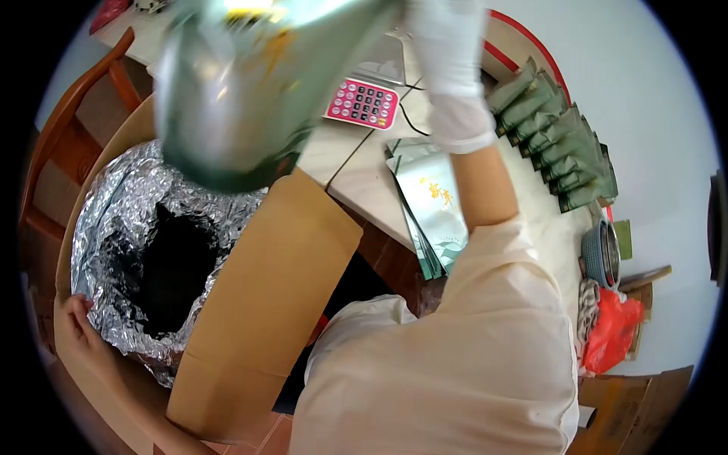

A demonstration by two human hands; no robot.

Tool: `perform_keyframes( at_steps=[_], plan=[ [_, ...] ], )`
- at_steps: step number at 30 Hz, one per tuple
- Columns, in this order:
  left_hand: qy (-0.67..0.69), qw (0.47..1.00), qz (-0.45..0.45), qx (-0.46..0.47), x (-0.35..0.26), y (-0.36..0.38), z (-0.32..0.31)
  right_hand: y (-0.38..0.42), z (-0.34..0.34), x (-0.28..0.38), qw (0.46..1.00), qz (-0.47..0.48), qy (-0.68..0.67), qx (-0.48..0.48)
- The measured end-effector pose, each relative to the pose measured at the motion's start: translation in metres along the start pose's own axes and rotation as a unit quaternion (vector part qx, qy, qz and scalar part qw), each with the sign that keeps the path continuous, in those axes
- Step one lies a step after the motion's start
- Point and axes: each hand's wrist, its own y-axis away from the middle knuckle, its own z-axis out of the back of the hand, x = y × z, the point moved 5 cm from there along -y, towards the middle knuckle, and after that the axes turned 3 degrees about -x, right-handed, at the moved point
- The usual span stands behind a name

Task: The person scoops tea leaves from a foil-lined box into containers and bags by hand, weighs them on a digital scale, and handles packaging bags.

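A large green foil pouch [243, 98] with gold lettering hangs, blurred, above the carton. Its upper end meets my right hand [449, 61], in a white glove, at the top edge; the fingertips are cut off or hidden. Below is a cardboard box [262, 311] lined with crumpled aluminium foil [114, 205], with dark contents [178, 265] deep inside. My left hand [82, 322], bare, holds the foil's edge at the left rim of the box, its fingers curled.
A pink scale keypad [364, 102] and flat green pouches [432, 197] lie on the white table [360, 174]. Filled pouches [557, 140] stand in a row at right, near a grey basket [595, 254] and red plastic bag [613, 330]. A wooden chair [72, 121] stands left.
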Motion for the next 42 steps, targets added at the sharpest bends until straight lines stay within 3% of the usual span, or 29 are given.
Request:
perform_keyframes(
  at_steps=[1, 3, 4, 6, 7, 8, 9, 11, 15, 17, 18, 22, 24, 26, 28, 29, 30, 31, 32, 33, 34, 36, 39, 40, 41, 42],
  plan=[
    [0.036, 0.998, -0.021, 0.038, 0.005, 0.003, -0.011, -0.002, 0.027, -0.009, 0.991, -0.117, -0.053, -0.037],
    [0.121, 0.988, -0.021, 0.094, 0.009, 0.013, -0.034, -0.004, 0.072, -0.024, 0.991, -0.079, -0.05, -0.093],
    [0.11, 0.986, -0.036, 0.123, 0.001, 0.014, -0.038, -0.007, 0.098, -0.038, 0.99, -0.128, -0.037, -0.049],
    [0.103, 0.981, -0.054, 0.156, -0.009, 0.017, -0.045, -0.008, 0.137, -0.066, 0.978, -0.193, 0.048, -0.056],
    [0.13, 0.978, -0.018, 0.16, -0.005, 0.019, -0.049, -0.007, 0.151, -0.087, 0.965, -0.207, 0.118, -0.107],
    [0.156, 0.974, 0.019, 0.162, 0.001, 0.021, -0.05, -0.008, 0.168, -0.108, 0.955, -0.195, 0.207, -0.083],
    [0.157, 0.974, 0.017, 0.164, 0.007, 0.021, -0.05, -0.007, 0.183, -0.135, 0.955, -0.195, 0.208, -0.084],
    [0.135, 0.971, 0.07, 0.183, 0.025, 0.021, -0.052, 0.0, 0.205, -0.175, 0.835, -0.088, 0.543, -0.032],
    [0.174, 0.96, 0.101, 0.193, 0.037, 0.024, -0.056, 0.045, 0.233, -0.241, 0.793, -0.093, 0.601, -0.016],
    [0.168, 0.957, 0.116, 0.206, 0.035, 0.025, -0.058, 0.066, 0.248, -0.274, 0.778, -0.164, 0.606, -0.026],
    [0.164, 0.953, 0.131, 0.219, 0.035, 0.026, -0.061, 0.078, 0.25, -0.271, 0.776, -0.241, 0.58, -0.06],
    [0.159, 0.946, 0.126, 0.252, 0.036, 0.025, -0.065, 0.085, 0.268, -0.278, 0.769, -0.273, 0.576, -0.05],
    [0.158, 0.95, 0.126, 0.236, 0.033, 0.026, -0.064, 0.081, 0.259, -0.248, 0.76, -0.227, 0.606, -0.06],
    [0.192, 0.947, 0.129, 0.221, 0.044, 0.025, -0.066, 0.071, 0.23, -0.198, 0.816, -0.113, 0.562, -0.074],
    [0.217, 0.951, 0.146, 0.164, 0.042, 0.024, -0.067, 0.065, 0.185, -0.152, 0.969, -0.108, 0.218, -0.035],
    [0.236, 0.945, 0.143, 0.175, 0.041, 0.02, -0.069, 0.063, 0.154, -0.131, 0.987, -0.155, 0.018, 0.046],
    [0.233, 0.948, 0.15, 0.158, 0.023, 0.014, -0.07, 0.065, 0.116, -0.105, 0.94, -0.245, -0.211, 0.111],
    [0.269, 0.938, 0.17, 0.14, 0.008, 0.008, -0.073, 0.067, 0.076, -0.072, 0.855, -0.286, -0.401, 0.164],
    [0.313, 0.934, 0.116, 0.129, -0.037, 0.0, -0.073, 0.068, 0.045, -0.049, 0.773, -0.27, -0.519, 0.247],
    [0.344, 0.922, 0.117, 0.131, -0.068, -0.005, -0.074, 0.075, 0.016, -0.024, 0.652, -0.298, -0.633, 0.294],
    [0.407, 0.897, 0.117, 0.124, -0.093, -0.008, -0.079, 0.078, -0.009, 0.009, 0.614, -0.331, -0.649, 0.303],
    [0.53, 0.825, 0.118, 0.155, -0.153, -0.008, -0.08, 0.093, -0.053, 0.061, 0.485, -0.325, -0.715, 0.385],
    [0.726, 0.658, 0.135, 0.146, -0.199, 0.006, -0.09, 0.119, -0.094, 0.127, 0.312, -0.379, -0.774, 0.399],
    [0.755, 0.623, 0.14, 0.152, -0.207, 0.017, -0.082, 0.128, -0.098, 0.145, 0.289, -0.373, -0.77, 0.429],
    [0.776, 0.587, 0.202, 0.11, -0.217, 0.021, -0.08, 0.133, -0.1, 0.155, 0.283, -0.379, -0.782, 0.406],
    [0.775, 0.588, 0.216, 0.084, -0.213, 0.025, -0.079, 0.137, -0.104, 0.162, 0.28, -0.385, -0.794, 0.379]
  ],
)
